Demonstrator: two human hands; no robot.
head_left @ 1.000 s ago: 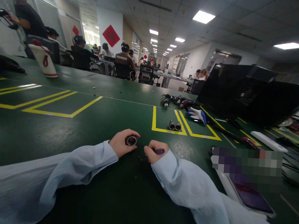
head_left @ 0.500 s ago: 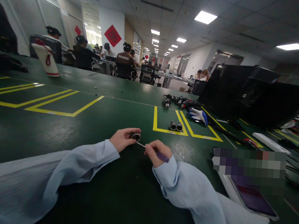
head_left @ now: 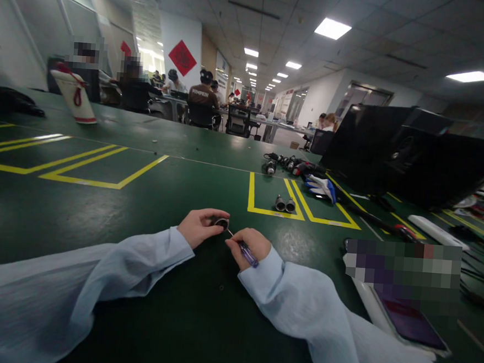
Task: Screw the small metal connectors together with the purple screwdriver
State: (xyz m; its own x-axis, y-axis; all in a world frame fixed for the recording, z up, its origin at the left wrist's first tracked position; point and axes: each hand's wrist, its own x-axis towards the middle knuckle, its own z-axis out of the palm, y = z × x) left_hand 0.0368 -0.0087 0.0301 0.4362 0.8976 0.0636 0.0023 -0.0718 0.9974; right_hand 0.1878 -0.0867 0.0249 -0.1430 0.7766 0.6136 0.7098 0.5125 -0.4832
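Note:
Between thumb and fingers, my left hand (head_left: 199,226) pinches a dark round metal part (head_left: 222,222) whose ring-like open end faces my right side. A screwdriver (head_left: 248,255) with a clear purple handle is gripped in my right hand (head_left: 250,247). Its thin shaft points up and left, and the tip reaches the opening of the round part; whether it touches the inside cannot be made out. Two similar metal cylinders (head_left: 285,205) stand side by side within a yellow taped outline. On the tabletop below my hands lies a tiny dark ring-like piece (head_left: 221,287).
The green table (head_left: 152,330) carries yellow tape outlines. Farther right are a white and blue glove (head_left: 321,188), cabled metal parts (head_left: 291,164), black monitors (head_left: 364,151) and a phone (head_left: 414,321). A white cup (head_left: 79,97) stands at the far left. Several people sit at desks beyond.
My right hand has shifted slightly left, bringing the screwdriver's tip closer into the round part's opening. The screwdriver handle is angled more steeply. My left hand has hardly moved.

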